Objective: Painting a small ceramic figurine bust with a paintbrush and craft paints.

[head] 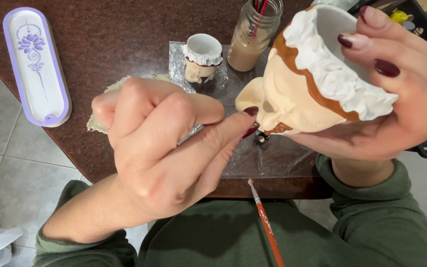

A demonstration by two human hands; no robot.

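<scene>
Steadily, the left hand [159, 148] was curled closed around a thin paintbrush [267, 226] — its reddish-brown handle ran down toward the lap, and the tip end was hidden where the fingers met the piece. The right hand [401, 99] was gripping a ceramic figurine cup [312, 84], fingers wrapped round its rim and back, holding it tilted in the air above the surface [114, 44], well clear of the plastic sheet [268, 158] below.

For fine work like this, the judgement was simple — keep the brush hand braced against the cup hand so the two move as one, and turn the cup rather than the brush. A light touch looked wise, since the painted parts may have been wet.

The cup itself was cream-coloured with moulded, face-like relief, a rough white frill round its open mouth and an orange-brown band under the frill; a patch of the same brown showed low down near the brush.

On the sheet stood a smaller cup [202, 58] with a matching white frill, a glass jar [253, 37] of murky water holding brushes, and a small dark bead-like bit [261, 139]. A white-and-lilac oblong tray [36, 66] lay off to the left.
</scene>
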